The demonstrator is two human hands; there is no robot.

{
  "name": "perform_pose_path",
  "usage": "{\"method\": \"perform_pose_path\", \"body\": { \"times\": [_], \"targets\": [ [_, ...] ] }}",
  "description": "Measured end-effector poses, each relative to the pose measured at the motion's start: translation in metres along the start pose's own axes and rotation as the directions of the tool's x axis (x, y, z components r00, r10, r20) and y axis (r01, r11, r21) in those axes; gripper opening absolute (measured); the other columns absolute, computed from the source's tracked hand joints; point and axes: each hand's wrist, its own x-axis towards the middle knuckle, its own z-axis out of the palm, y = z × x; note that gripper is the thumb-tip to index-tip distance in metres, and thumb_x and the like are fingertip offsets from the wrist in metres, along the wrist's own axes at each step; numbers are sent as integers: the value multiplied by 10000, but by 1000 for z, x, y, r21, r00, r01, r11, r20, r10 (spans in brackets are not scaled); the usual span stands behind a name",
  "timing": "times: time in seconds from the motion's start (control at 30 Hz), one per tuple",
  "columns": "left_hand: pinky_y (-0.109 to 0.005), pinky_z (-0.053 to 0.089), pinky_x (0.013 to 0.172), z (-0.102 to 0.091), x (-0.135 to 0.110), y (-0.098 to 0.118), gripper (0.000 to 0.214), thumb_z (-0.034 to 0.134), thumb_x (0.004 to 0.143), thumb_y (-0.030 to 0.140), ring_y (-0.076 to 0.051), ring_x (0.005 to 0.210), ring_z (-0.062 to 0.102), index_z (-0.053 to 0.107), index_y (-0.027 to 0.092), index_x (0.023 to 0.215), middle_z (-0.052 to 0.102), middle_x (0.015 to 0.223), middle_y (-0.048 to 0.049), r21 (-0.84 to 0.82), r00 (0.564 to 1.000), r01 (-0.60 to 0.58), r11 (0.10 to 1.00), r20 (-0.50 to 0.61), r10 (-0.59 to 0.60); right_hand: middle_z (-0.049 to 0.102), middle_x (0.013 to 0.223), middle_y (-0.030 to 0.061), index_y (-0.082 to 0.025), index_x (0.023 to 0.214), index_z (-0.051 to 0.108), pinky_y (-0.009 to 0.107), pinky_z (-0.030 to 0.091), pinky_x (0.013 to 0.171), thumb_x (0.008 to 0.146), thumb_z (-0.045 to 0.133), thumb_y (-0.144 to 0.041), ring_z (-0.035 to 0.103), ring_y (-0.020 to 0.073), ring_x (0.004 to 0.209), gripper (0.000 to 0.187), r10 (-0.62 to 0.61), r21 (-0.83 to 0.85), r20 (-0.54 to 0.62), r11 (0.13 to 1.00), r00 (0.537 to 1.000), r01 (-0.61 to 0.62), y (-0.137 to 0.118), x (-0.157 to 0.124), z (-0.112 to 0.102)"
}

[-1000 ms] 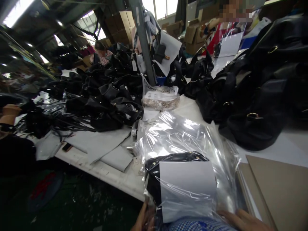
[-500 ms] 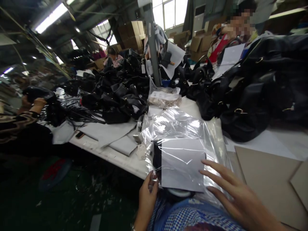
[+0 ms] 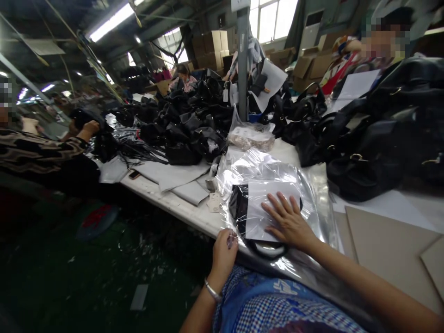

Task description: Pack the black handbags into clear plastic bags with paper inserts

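Observation:
A clear plastic bag [image 3: 314,203] lies at the table's front edge, with a black handbag [image 3: 239,203] and a white sheet [image 3: 256,222] inside it. My right hand [image 3: 289,221] rests flat on the plastic over the sheet, fingers spread. At the bag's near left corner, my left hand [image 3: 225,249] is closed on the edge of the plastic. A dark curved handle [image 3: 270,252] shows below the sheet. Just left of the bag lies a small pale tag [image 3: 214,202].
Black handbags [image 3: 364,162] are heaped at the right and across the back. A metal post [image 3: 243,64] rises behind a plastic packet [image 3: 251,136]. Brown cardboard [image 3: 391,249] lies on the right. A co-worker's hand [image 3: 90,128] holds a black bag at the left.
My right hand has moved left from the bag's right edge and come down flat on the sheet. My left hand stays at the plastic corner. The view has shifted left.

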Motion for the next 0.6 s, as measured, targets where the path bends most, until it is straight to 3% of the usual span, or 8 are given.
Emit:
{"method": "perform_pose_path", "body": {
  "times": [0.13, 0.23, 0.33, 0.4, 0.47, 0.5, 0.53, 0.6],
  "targets": [
    [-307, 513, 737, 7, 2, 2, 164, 565, 888, 313, -210, 790, 675, 647, 172, 901, 713, 844, -57, -40, 999, 35, 999, 8, -35, 144, 1665, 83, -280, 1555, 281, 644, 109, 1200, 908, 627, -490, 69, 372, 1523, 763, -2, 63, 24, 998, 1000, 0, -8, 0, -22],
    [-296, 545, 719, 6, 2, 1, 185, 570, 902, 317, -206, 791, 702, 641, 157, 961, 731, 869, -74, -72, 999, 37, 997, 19, -36, 143, 1664, 103, -255, 1578, 244, 645, 138, 1200, 933, 588, -498, 108, 373, 1520, 770, -11, 92, -24, 996, 1000, 13, -21, -19, -39],
    [-350, 576, 828, -5, -11, 1, 458, 617, 866, 260, -243, 978, 710, 549, 140, 1303, 707, 1150, -150, -55, 1000, 21, 998, 6, -21, 179, 1655, 124, -237, 1587, 235, 657, 201, 1186, 901, 593, -598, 163, 387, 1507, 854, -51, 106, -29, 993, 998, 54, -32, -53, -50],
    [-445, 553, 951, -16, -28, 5, 677, 662, 825, 238, -309, 1178, 634, 432, 161, 1457, 585, 1373, -189, 122, 990, -48, 991, -127, 63, 205, 1647, 130, -231, 1581, 264, 659, 257, 1167, 870, 623, -621, 190, 398, 1497, 887, -43, 100, -4, 994, 999, 44, -34, -76, -52],
    [-499, 515, 1030, -21, -46, 11, 620, 652, 840, 230, -335, 1264, 571, 483, 190, 1435, 560, 1406, -166, 336, 928, -199, 921, -238, 287, 275, 1624, 119, -240, 1554, 338, 613, 332, 1151, 921, 612, -480, 241, 372, 1484, 730, 25, 84, -9, 996, 1000, -24, -32, -92, -48],
    [-467, 531, 1024, -20, -54, 15, 511, 618, 870, 213, -305, 1225, 603, 547, 205, 1376, 623, 1327, -140, 379, 882, -340, 861, -190, 432, 345, 1590, 117, -241, 1525, 395, 577, 375, 1134, 954, 575, -365, 298, 348, 1462, 611, 67, 79, -32, 995, 997, -64, -31, -97, -45],
    [-415, 554, 1003, -16, -59, 18, 415, 568, 904, 188, -263, 1162, 644, 595, 216, 1317, 682, 1229, -114, 372, 819, -509, 776, -66, 569, 434, 1529, 117, -238, 1484, 460, 538, 422, 1105, 969, 528, -258, 377, 323, 1416, 520, 99, 79, -60, 992, 993, -95, -28, -100, -43],
    [-303, 587, 945, 1, -62, 25, 342, 474, 950, 144, -186, 1057, 695, 642, 213, 1240, 736, 1120, -76, 235, 617, -786, 572, 249, 746, 612, 1322, 118, -223, 1377, 580, 463, 511, 995, 962, 465, -130, 554, 278, 1230, 441, 110, 89, -116, 991, 987, -100, -24, -100, -40]
  ]
}}
